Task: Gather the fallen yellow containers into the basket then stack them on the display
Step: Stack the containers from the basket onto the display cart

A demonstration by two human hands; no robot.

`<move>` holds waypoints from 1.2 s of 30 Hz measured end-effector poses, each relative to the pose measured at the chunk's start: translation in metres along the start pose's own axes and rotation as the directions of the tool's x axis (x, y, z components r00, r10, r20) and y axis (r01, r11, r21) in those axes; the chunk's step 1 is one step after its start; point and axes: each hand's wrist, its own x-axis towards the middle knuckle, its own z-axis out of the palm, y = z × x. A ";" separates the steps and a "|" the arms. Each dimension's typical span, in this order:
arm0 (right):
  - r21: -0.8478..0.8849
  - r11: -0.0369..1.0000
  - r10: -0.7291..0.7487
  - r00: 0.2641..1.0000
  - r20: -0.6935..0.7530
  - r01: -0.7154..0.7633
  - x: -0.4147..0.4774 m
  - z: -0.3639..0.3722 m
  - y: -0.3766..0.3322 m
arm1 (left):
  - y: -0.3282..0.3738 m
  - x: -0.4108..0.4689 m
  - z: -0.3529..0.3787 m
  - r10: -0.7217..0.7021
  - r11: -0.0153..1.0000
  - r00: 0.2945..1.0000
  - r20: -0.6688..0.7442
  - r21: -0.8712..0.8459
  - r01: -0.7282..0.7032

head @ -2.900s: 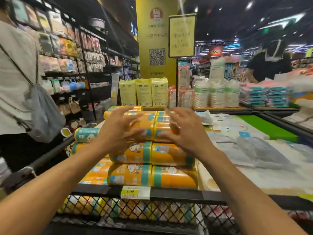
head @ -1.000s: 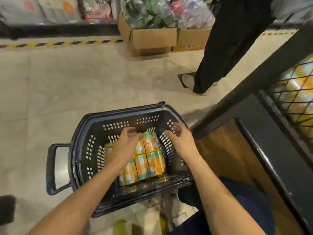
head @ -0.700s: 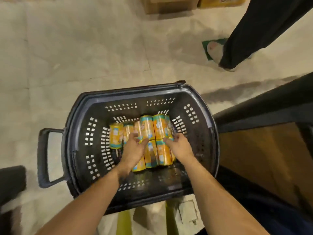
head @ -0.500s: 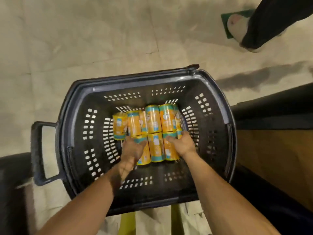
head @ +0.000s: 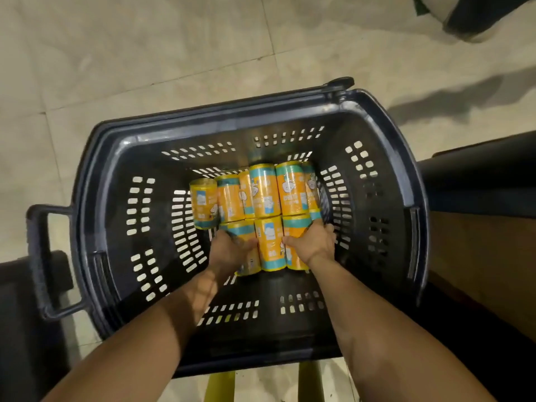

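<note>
**Both hands on the near row, down in the basket**

The yellow containers lie on their sides on the floor of the dark basket, packed in two rows toward its 1 o'clock corner. The far row runs side by side at 12 o'clock from the hands; the near row of three sits just below it, end to end with it.

The left hand is over the near-left container, back of the hand up, its fingers curled down round the container's 9 o'clock side. The fingertips are hidden beneath, so how far they wrap cannot be told.

The right hand grips the near-right container. Its thumb lies across the top toward 9 o'clock, and its fingers are pressed together and curled over the 3 o'clock side, close to the basket wall.

The middle container lies bare between the two hands, touched on either flank by the containers they hold.

The basket stands on a pale tiled floor, its handle sticking out at 9 o'clock. A dark ledge sits at 3 o'clock, and another person's foot shows at 1 o'clock.
</note>
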 end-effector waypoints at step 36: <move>0.376 0.269 -0.367 0.455 -0.811 0.887 -0.579 -0.349 0.054 | 0.253 -0.549 -0.138 0.988 0.141 0.148 0.031 -0.551 -0.822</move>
